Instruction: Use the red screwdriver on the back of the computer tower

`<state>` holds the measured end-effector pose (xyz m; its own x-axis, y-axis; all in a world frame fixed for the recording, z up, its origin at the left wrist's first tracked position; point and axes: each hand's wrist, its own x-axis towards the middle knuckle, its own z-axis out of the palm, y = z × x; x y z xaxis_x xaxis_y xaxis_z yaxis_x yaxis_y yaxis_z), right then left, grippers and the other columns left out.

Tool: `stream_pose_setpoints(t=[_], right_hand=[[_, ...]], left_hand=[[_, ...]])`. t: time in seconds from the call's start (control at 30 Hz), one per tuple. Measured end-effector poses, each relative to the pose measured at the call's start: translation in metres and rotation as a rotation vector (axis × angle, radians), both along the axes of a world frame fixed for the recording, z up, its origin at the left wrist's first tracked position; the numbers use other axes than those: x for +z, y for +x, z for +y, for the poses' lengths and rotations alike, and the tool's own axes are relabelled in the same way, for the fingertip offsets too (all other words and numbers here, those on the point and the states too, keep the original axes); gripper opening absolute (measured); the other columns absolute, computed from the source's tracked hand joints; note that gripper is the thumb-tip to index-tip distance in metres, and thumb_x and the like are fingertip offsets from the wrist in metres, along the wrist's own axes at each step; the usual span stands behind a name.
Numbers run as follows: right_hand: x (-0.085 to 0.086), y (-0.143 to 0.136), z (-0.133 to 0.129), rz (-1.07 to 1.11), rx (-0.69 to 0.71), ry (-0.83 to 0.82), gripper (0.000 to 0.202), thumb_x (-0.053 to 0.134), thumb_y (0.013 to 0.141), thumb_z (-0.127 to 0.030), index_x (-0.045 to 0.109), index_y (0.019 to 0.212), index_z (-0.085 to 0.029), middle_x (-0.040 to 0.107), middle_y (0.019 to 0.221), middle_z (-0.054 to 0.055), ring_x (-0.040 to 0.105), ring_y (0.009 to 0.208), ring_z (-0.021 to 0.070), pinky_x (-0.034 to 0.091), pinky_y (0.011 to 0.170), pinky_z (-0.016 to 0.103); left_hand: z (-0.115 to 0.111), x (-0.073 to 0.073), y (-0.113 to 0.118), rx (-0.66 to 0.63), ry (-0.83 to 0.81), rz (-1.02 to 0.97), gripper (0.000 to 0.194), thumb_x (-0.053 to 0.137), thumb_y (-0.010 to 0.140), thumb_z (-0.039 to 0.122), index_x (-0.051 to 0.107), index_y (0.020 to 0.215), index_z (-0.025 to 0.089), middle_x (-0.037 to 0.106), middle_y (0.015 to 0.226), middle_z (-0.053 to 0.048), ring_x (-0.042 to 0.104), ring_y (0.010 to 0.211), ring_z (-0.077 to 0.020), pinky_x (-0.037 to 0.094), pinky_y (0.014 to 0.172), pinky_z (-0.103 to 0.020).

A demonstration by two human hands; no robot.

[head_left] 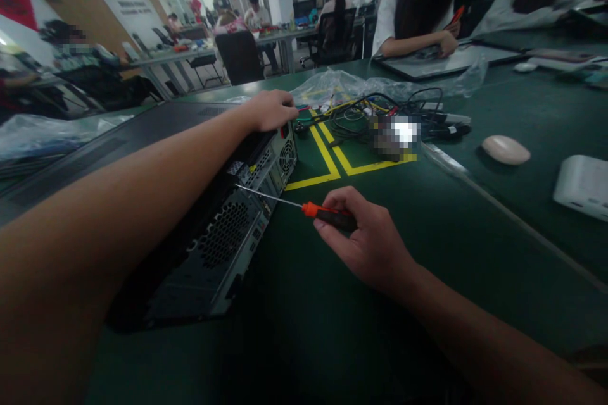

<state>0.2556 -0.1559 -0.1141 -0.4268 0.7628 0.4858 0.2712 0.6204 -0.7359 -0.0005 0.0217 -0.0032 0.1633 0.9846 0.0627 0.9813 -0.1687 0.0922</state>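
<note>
A black computer case (223,234) lies on the green table at the left, its metal rear panel with vent holes and a fan grille facing right. My left hand (272,111) rests on the case's far upper corner, fingers bent over the edge; what the fingertips grip there is hard to tell. My right hand (363,234) holds a screwdriver (332,216) with an orange and black handle. The long thin shaft points left, and its tip meets the upper edge of the rear panel.
Tangled cables (351,115) and clear plastic wrap (332,83) lie behind the case, near yellow tape lines (327,158). A pale mouse (506,149) and a white box (584,186) stand at right. Across the table, a person's hand (446,44) is over a laptop-like panel (427,63).
</note>
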Motion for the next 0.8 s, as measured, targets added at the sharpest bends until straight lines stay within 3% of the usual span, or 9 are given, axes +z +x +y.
stream_pose_setpoints(t=[0.27, 0.47, 0.8], right_hand=[[0.0004, 0.0004, -0.0012, -0.006, 0.012, -0.022, 0.011, 0.071, 0.1, -0.025, 0.061, 0.104, -0.026, 0.072, 0.088, -0.002, 0.057, 0.066, 0.014, 0.044, 0.067, 0.031], [-0.0005, 0.001, -0.0004, 0.008, 0.021, -0.006, 0.012, 0.073, 0.099, -0.024, 0.062, 0.104, -0.026, 0.071, 0.088, -0.002, 0.059, 0.068, 0.0143, 0.044, 0.068, 0.03], [0.0014, 0.0018, -0.0019, -0.004, 0.031, -0.023, 0.011, 0.071, 0.101, -0.027, 0.061, 0.105, -0.026, 0.072, 0.088, -0.002, 0.059, 0.069, 0.0147, 0.044, 0.069, 0.031]], left_hand=[[-0.0004, -0.0008, 0.0006, 0.001, -0.001, -0.001, 0.06, 0.055, 0.089, 0.049, 0.084, 0.135, 0.026, 0.082, 0.134, -0.014, 0.071, 0.131, -0.0409, 0.052, 0.116, -0.053], [0.0051, -0.0032, -0.0031, -0.014, 0.012, 0.011, 0.054, 0.055, 0.093, 0.047, 0.084, 0.131, 0.023, 0.081, 0.136, -0.015, 0.072, 0.129, -0.0372, 0.053, 0.111, -0.046], [0.0077, -0.0028, -0.0065, -0.031, 0.008, 0.042, 0.055, 0.052, 0.095, 0.051, 0.084, 0.13, 0.022, 0.082, 0.131, -0.016, 0.072, 0.119, -0.036, 0.055, 0.104, -0.045]])
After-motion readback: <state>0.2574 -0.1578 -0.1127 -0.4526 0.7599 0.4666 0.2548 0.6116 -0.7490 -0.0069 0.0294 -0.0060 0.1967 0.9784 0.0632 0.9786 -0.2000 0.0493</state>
